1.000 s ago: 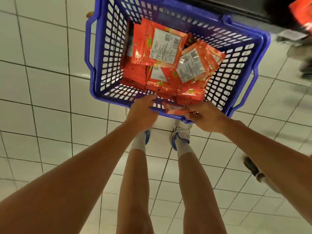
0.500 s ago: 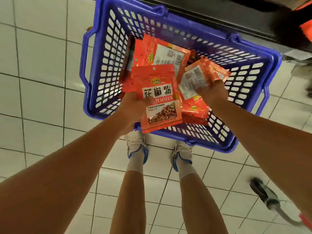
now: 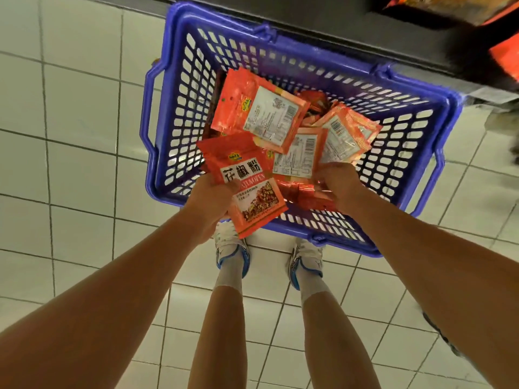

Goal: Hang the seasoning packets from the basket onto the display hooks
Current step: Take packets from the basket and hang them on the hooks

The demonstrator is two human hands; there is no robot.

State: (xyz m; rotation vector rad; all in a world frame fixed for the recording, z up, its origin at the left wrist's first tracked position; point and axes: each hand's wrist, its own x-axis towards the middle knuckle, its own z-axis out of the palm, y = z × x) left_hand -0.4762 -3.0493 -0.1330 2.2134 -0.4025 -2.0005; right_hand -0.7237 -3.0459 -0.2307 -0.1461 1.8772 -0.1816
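Below, seen from a head-worn camera looking straight down: a blue plastic basket point(image 3: 179, 113) with lattice walls, standing on a floor of pale square tiles point(image 3: 70, 136) and filling the upper centre. Inside it, a loose heap of red-orange seasoning packets point(image 3: 261, 113), most lying back-side up with white labels and barcodes showing. At 6 o'clock of the basket, over its near rim, two bare forearms reaching in from the lower corners. Left hand point(image 3: 213, 203) curled around a small stack of packets, the front packet point(image 3: 250, 192) facing up with large Chinese characters and a picture of spice, tilted, its lower corner hanging past the basket's near wall. Right hand point(image 3: 341, 186) at 3 o'clock of the left, fingers bent down among the packets near the inner wall and closed on several of them there. Under the hands, at 6 o'clock, two bare legs in white socks and white shoes with blue trim point(image 3: 233, 254). At 1 o'clock, a dark shelf edge point(image 3: 351, 32) with blurred orange goods beyond it.
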